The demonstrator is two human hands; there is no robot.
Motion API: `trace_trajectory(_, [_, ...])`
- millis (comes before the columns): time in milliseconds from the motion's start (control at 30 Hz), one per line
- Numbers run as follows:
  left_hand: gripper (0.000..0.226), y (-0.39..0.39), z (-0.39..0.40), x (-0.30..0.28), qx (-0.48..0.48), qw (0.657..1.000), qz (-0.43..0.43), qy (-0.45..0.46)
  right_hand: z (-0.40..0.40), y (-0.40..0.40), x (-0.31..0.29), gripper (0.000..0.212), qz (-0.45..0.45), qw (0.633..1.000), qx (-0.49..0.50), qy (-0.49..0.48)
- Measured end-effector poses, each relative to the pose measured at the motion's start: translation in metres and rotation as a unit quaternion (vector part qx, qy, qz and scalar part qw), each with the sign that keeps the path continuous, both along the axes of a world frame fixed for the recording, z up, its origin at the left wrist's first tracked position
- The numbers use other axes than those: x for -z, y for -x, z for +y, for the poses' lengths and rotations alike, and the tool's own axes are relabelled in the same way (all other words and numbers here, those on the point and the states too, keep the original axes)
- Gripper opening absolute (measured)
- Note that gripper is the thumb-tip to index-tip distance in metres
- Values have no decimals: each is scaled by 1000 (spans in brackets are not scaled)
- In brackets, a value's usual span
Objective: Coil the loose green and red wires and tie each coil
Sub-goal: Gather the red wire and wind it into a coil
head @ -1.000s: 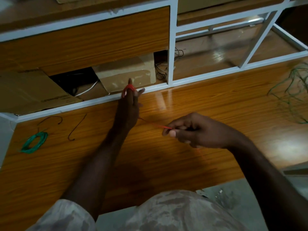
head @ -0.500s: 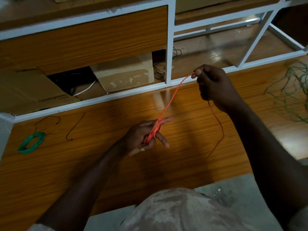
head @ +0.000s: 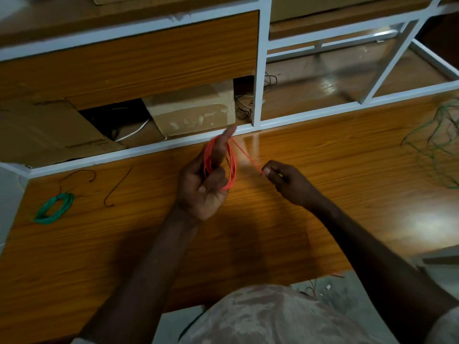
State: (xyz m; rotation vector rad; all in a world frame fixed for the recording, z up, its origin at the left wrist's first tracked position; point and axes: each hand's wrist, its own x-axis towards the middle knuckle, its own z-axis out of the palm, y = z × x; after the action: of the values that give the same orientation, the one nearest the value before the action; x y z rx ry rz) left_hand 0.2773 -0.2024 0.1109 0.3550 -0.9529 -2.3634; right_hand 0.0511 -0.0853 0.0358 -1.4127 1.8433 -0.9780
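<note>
A red wire (head: 232, 167) is looped several times around the fingers of my left hand (head: 202, 189), which is raised palm up above the middle of the wooden table (head: 323, 219). Its free end runs right to my right hand (head: 288, 182), which pinches it between thumb and fingertips. A finished green coil (head: 53, 208) lies flat at the table's far left. Loose green wire (head: 439, 142) lies tangled at the right edge.
Two short dark wire pieces (head: 116, 187) lie near the green coil. A white metal frame (head: 258, 70) with wood panels rises behind the table, with a cardboard box (head: 191, 112) and black cables in the gap beneath it.
My left hand rose back toward the frame with more red loops around its fingers. My right hand dropped from up near the frame to just right of the left hand, shortening the free end.
</note>
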Motion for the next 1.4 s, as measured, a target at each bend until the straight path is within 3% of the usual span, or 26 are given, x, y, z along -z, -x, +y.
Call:
trace_trajectory(33, [66,4,-2,-1,13,996,56,-64,3,-8,3,19,6,1000,-15,3])
trace_trajectory(100, [57,12,-13,-3,-17,989,101,-111,11,-23,7,19,13,999,-35,8])
trace_trajectory(400, [39,36,-29,11,-156,983,-29,-91,29,-47,-23,21,-29,997,-71,31])
trace_trajectory(567, [49,44,-24,17,-196,971,-135,-8,37,-53,-47,27,-54,990,-127,3])
trace_trajectory(633, [53,44,-24,21,-200,960,-179,81,40,-55,-57,29,-54,986,-159,-13])
trace_trajectory(700, [54,42,-23,24,-174,925,-256,221,43,-53,-71,27,-53,982,-182,-26])
trace_trajectory(800, [54,36,-18,27,-102,842,-358,390,43,-37,-101,17,-38,986,-159,-17])
trace_trajectory(900, [53,26,-15,33,-43,773,-400,492,45,-10,-133,16,-80,992,-100,1])
trace_trajectory(967, [52,18,-17,37,-11,751,-417,512,48,3,-154,17,-85,992,-90,13])
trace_trajectory(1000, [51,14,-16,39,11,764,-411,497,49,11,-161,17,-82,993,-81,23])
trace_trajectory(1133, [47,3,-4,42,137,888,-289,331,37,37,-164,18,-38,996,-16,74])
trace_trajectory(1233, [50,-4,14,40,205,922,-210,253,17,43,-148,19,1,995,20,98])
trace_trajectory(1400, [52,-7,28,31,197,964,-130,123,-10,44,-99,19,30,995,78,57])
